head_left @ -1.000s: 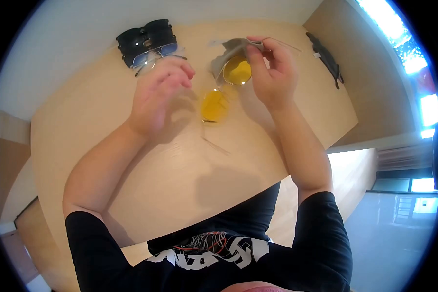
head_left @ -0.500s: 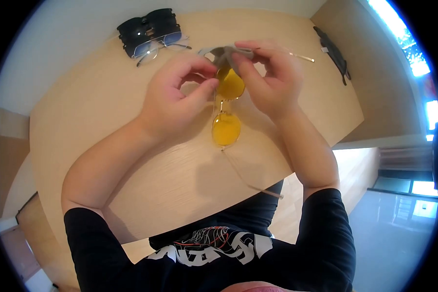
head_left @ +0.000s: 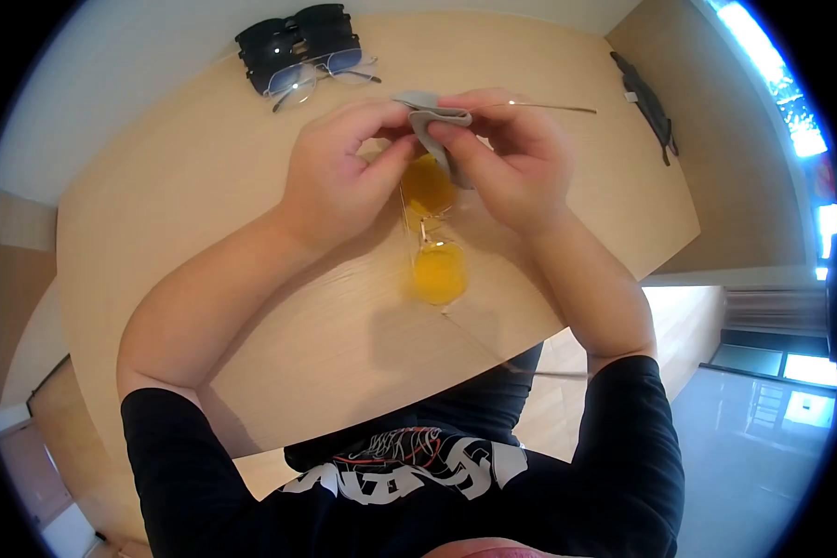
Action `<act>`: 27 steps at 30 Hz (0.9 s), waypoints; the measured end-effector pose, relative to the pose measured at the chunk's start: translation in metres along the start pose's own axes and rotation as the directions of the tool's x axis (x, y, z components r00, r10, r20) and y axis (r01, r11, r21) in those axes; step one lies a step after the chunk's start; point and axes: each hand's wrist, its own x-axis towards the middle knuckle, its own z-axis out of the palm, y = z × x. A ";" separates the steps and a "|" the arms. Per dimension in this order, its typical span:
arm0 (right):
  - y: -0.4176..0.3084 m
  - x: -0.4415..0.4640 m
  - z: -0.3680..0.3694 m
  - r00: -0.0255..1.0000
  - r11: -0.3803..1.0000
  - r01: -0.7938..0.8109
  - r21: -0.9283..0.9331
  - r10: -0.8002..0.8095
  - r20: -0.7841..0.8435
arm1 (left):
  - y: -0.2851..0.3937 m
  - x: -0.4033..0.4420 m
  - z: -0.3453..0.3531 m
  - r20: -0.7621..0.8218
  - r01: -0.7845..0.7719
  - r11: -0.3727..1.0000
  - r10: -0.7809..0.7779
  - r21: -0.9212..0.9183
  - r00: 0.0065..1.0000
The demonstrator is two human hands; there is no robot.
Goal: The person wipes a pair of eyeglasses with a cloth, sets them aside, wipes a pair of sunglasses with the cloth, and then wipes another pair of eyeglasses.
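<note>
Between my hands is a pair of thin-framed sunglasses with yellow lenses (head_left: pixel 440 274), one lens above the other. My left hand (head_left: pixel 344 172) is closed in a pinch at the rim beside the upper lens, its fingertips against the cloth. A folded grey cleaning cloth (head_left: pixel 428 132) is gripped between the thumb and fingers of my right hand (head_left: pixel 521 167), draped over the upper end of the glasses. One thin temple reaches out past my right hand; the other trails down toward the table's front edge. Cloth and fingers hide the hinge and part of the upper lens.
Black sunglasses (head_left: pixel 279 42) and clear metal-framed glasses (head_left: pixel 330 67) lie at the back left of the wooden table (head_left: pixel 186 177). A dark, narrow strap-like item (head_left: pixel 646 107) lies at the far right, by the side panel.
The sunglasses have tilted, their lower lens shifting down and slightly right. The cloth now covers more of the upper end, and both hands stay close together.
</note>
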 end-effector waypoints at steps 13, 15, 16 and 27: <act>-0.005 0.003 -0.020 0.981 0.961 -0.172 0.218 0.187 -0.050 | -0.005 0.006 -0.009 -0.010 -0.162 0.984 0.163 0.073 0.987; 0.004 0.009 -0.030 0.971 0.919 -0.206 0.336 0.234 -0.042 | -0.004 0.008 -0.012 -0.010 -0.180 0.975 0.183 0.131 0.983; 0.005 0.012 -0.030 0.974 0.915 -0.197 0.352 0.224 -0.035 | -0.004 0.008 -0.012 -0.012 -0.189 0.975 0.192 0.114 0.981; 0.008 0.014 -0.032 0.925 0.875 -0.376 0.304 0.335 0.179 | 0.007 0.001 -0.009 0.101 -0.299 0.950 0.290 0.085 0.952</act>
